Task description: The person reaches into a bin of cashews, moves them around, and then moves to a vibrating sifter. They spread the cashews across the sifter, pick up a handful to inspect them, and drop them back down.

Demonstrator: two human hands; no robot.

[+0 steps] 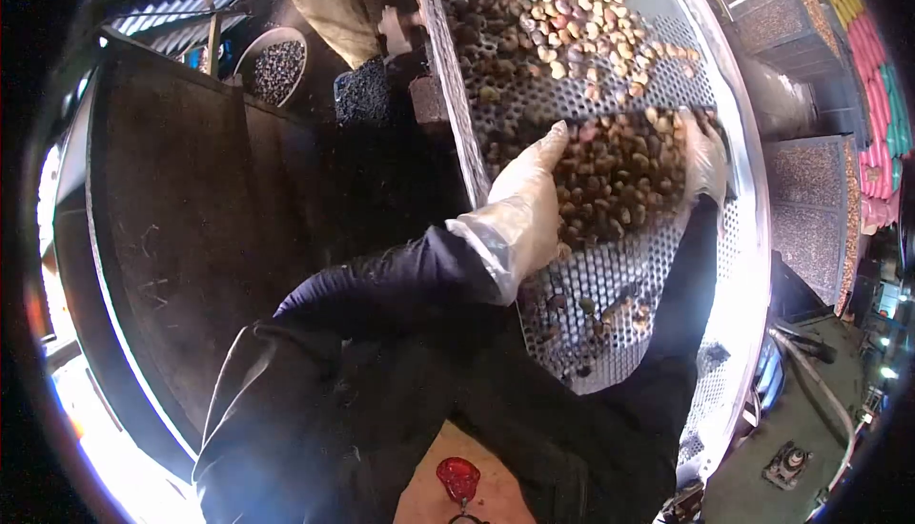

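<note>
Brown and pale nuts, cashew-like in shape, lie over a perforated metal tray (610,281). A dense heap of darker nuts (620,181) sits between my two gloved hands. My left hand (524,205) presses against the heap's left side, thumb stretched out and the other fingers partly hidden. On the right side of the heap, my right hand (705,157) rests by the tray's raised edge, its fingers extended and partly covered. Neither hand is closed round a nut that I can see. Lighter nuts (572,9) are spread farther up the tray.
A wooden rail (448,76) edges the tray's left side. Beyond it stand a round tub (276,66) of dark pieces and a tan sack (329,0). Nut-filled bins (810,209) and pink sacks (867,95) line the right. A dark panel (172,209) stands left.
</note>
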